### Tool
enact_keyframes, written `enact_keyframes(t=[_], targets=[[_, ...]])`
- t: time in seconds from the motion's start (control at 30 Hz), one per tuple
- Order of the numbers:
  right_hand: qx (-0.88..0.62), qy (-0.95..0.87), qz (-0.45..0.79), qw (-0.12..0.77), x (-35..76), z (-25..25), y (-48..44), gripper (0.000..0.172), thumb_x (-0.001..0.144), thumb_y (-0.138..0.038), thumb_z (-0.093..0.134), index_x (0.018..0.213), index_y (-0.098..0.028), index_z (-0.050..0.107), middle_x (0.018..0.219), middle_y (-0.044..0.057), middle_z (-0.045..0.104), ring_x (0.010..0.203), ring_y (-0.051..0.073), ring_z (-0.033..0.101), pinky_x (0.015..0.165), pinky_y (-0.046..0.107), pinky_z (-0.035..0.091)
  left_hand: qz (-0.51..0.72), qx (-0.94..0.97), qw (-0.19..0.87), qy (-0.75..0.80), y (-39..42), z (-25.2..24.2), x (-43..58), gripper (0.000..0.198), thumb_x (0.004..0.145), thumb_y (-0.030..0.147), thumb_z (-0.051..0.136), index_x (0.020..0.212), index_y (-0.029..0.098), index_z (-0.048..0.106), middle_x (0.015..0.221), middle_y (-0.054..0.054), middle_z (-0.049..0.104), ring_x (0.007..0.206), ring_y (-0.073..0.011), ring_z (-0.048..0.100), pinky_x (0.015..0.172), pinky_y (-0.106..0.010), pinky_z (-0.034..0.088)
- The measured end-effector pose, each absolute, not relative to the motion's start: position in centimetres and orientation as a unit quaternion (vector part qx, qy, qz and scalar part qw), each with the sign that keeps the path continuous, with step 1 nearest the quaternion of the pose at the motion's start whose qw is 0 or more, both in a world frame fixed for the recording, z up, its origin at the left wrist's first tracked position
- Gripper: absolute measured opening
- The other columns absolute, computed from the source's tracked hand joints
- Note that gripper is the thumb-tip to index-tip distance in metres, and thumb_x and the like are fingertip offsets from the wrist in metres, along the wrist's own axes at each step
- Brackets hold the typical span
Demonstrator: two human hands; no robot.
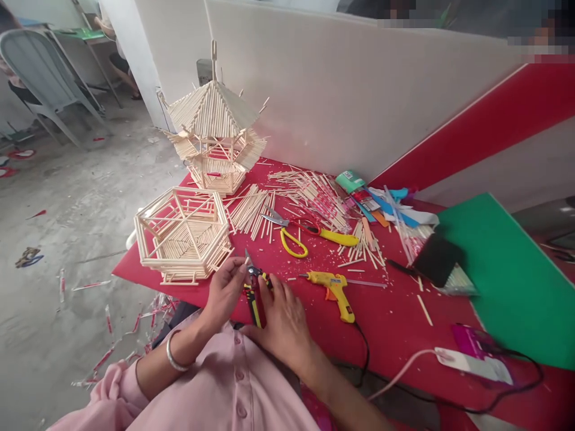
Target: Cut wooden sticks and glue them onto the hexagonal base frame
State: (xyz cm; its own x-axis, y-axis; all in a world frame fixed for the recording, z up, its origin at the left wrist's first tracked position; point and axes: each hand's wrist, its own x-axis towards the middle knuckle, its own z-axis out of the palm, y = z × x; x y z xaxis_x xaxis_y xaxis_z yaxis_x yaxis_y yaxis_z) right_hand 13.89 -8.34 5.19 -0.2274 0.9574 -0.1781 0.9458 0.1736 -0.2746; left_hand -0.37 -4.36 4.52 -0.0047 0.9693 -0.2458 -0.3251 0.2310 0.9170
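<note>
My right hand (281, 323) was wrapped round the yellow-and-black handles of the cutters (253, 293), fingers curled tight. My left hand (227, 290) pinched its fingertips together at the cutter's tip; what they nipped I couldn't tell. Just beyond those fingers sat the hexagonal stick frame (182, 233), the glue gun (335, 290) lay to the right, and the scissors (299, 233) farther out.

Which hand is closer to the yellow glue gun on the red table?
The right hand, holding the cutters, lies just left of the glue gun. The left hand sits farther left, beside the hexagonal stick frame.
</note>
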Motion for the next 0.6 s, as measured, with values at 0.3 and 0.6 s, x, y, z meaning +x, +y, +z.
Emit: enact_keyframes(t=[0.3,0.6], targets=[[-0.712,-0.626,0.29,0.129,15.5,4.4,-9.5,0.085,0.061,-0.027,0.064,0.142,-0.009,0.045,0.122,0.019,0.056,0.119,0.036,0.052,0.103,0.047,0.041,0.527,0.328,0.631,0.466,-5.0,4.7,-0.9,0.045,0.074,0.055,0.072,0.091,0.015,0.06,0.057,0.005,0.056,0.043,-0.004,0.036,0.043,-0.018,0.027],[-0.428,-0.346,0.736,0.394,15.6,4.6,-12.5,0.054,0.058,-0.032,0.055,0.111,-0.022,0.06,0.105,0.009,0.069,0.094,0.028,0.066,0.081,0.041,0.053,0.516,0.388,0.604,0.467,-4.7,4.9,-0.6,0.04,0.079,0.053,0.068,0.092,0.016,0.061,0.064,0.004,0.056,0.046,-0.0048,0.039,0.044,-0.018,0.032]])
